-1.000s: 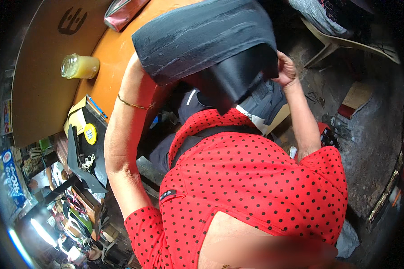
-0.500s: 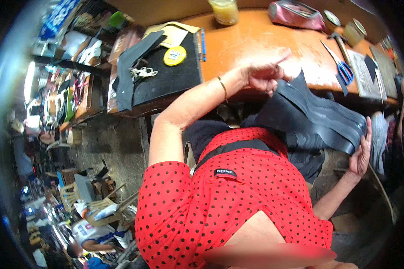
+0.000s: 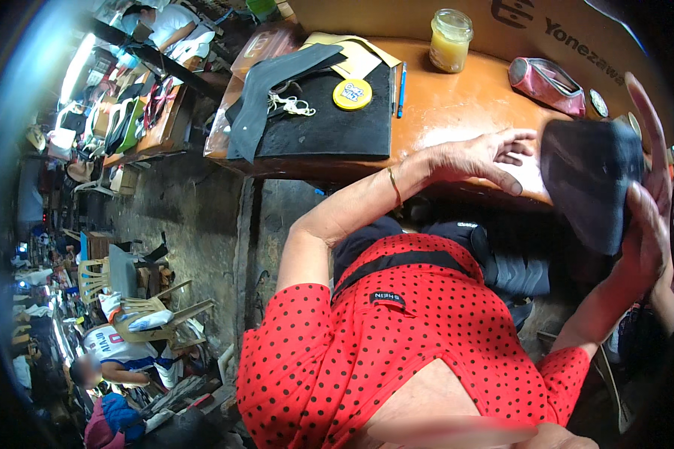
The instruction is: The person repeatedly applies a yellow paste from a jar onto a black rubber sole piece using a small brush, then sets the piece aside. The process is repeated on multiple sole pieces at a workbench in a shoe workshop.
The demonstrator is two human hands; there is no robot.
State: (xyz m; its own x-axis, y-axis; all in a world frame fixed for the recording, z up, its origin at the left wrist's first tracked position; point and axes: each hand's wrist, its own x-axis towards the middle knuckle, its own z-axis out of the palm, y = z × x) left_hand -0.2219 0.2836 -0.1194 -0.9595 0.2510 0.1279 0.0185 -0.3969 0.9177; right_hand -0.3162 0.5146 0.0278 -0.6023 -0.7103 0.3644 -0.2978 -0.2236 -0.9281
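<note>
My right hand grips a dark, flat, flexible piece with a rounded edge, raised at the table's right side; motion blur hides its detail. The thumb is against the piece and one finger points upward. Just left of it, apart from the piece, my left hand hovers over the table's near edge, fingers spread and holding nothing. On my lap lies a batch of dark grey overlapping pieces, partly hidden by my red dotted top.
A glass jar of yellowish paste and a pink pouch stand on the orange table. Leftward, a black board bears a dark strip, white string and a yellow disc. People and chairs are farther left.
My left hand has let go of the dark pieces and opened. My right hand has lifted a piece up and rightward, while others stay on my lap. The view has shifted.
</note>
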